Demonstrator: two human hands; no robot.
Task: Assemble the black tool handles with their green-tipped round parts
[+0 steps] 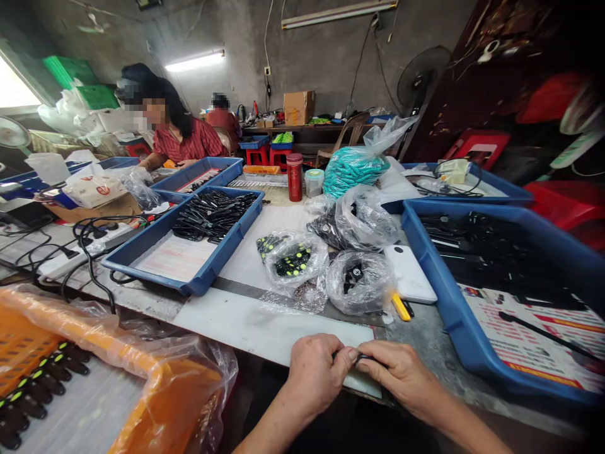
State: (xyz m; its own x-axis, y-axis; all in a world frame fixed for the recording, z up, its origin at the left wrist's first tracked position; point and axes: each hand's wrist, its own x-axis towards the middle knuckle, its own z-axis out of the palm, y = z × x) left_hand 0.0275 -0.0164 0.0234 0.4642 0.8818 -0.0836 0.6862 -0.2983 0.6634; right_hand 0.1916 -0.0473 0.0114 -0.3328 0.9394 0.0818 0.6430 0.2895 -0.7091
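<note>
At the table's front edge, my left hand (316, 364) and my right hand (403, 373) meet, fingertips pinched on a small dark piece (367, 357). Most of it is hidden by the fingers, and its kind does not show. A white board (265, 325) lies just beyond and under the hands. Behind it stand an open plastic bag of black parts with yellow-green dots (293, 261) and another bag with small black parts (354, 277). Tiny metallic bits (309, 293) lie between these bags. A yellow-handled tool (401, 307) rests beside a white flat device (410, 274).
Blue trays of black parts stand left (203, 277) and right (439, 302). An orange crate (155, 384) lined with plastic holds dotted black parts at front left. Farther back are a bag of teal pieces (354, 170), a red canister (295, 180) and a seated co-worker (189, 139). Cables surround a power strip (94, 249).
</note>
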